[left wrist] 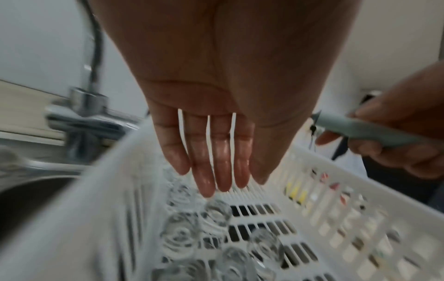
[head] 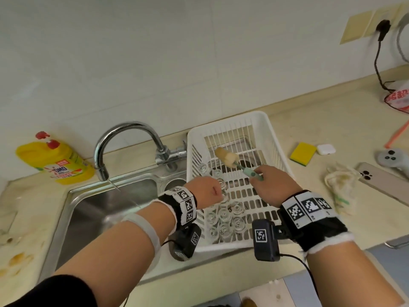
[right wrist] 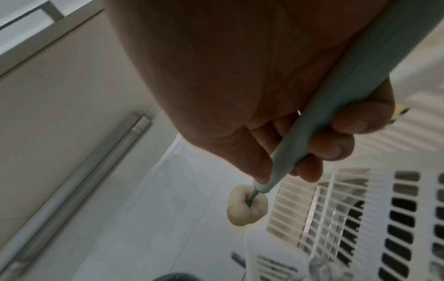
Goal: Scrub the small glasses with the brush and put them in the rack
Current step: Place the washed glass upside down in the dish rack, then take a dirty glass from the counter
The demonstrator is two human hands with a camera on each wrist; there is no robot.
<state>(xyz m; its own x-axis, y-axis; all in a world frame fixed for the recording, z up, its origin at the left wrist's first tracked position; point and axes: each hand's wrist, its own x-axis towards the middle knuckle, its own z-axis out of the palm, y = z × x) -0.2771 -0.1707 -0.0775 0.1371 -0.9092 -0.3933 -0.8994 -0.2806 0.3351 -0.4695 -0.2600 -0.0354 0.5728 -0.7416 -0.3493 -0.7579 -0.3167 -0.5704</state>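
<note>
Left hand (left wrist: 216, 106) flat-fingered, wet, empty above the small glasses (left wrist: 187, 233) in the white rack (head: 261, 120); right hand (head: 274, 187) curls tight round the sponge brush (head: 230, 159) handle.

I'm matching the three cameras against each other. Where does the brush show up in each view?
Head: brush centre, above the rack, held by the right hand.
Left wrist: only its handle, right edge.
Right wrist: handle to foam head, centre.
Shared landmark: white rack.

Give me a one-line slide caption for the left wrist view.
Left hand, fingers straight and wet, above small glasses in the white rack.
</note>
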